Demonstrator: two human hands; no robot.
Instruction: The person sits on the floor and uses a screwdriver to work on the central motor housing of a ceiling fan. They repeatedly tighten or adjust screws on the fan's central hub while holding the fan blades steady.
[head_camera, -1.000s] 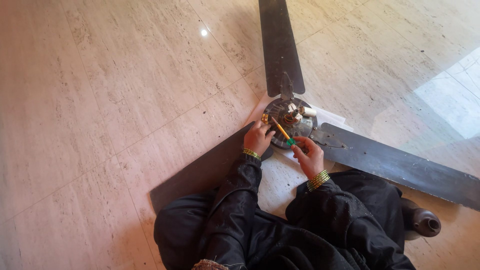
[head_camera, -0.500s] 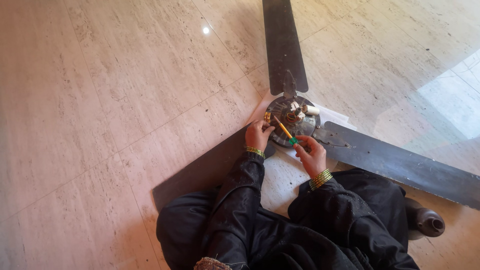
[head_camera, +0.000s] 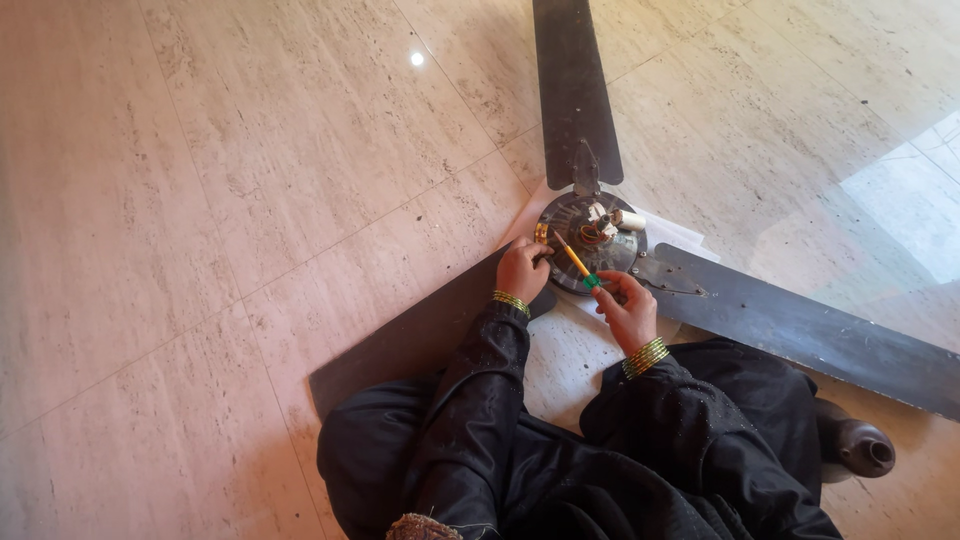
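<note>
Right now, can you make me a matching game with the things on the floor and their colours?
Things:
1. fan blades
2. screwdriver
3. bangles
4. floor

Colours:
A. beige stone tiles
B. yellow shaft with a green handle
C. dark brown, almost black
D. gold and green

Pairs: 1-C, 2-B, 3-D, 4-A

The right hand holds the screwdriver by its green end; the left hand rests on the round fan motor.
</note>
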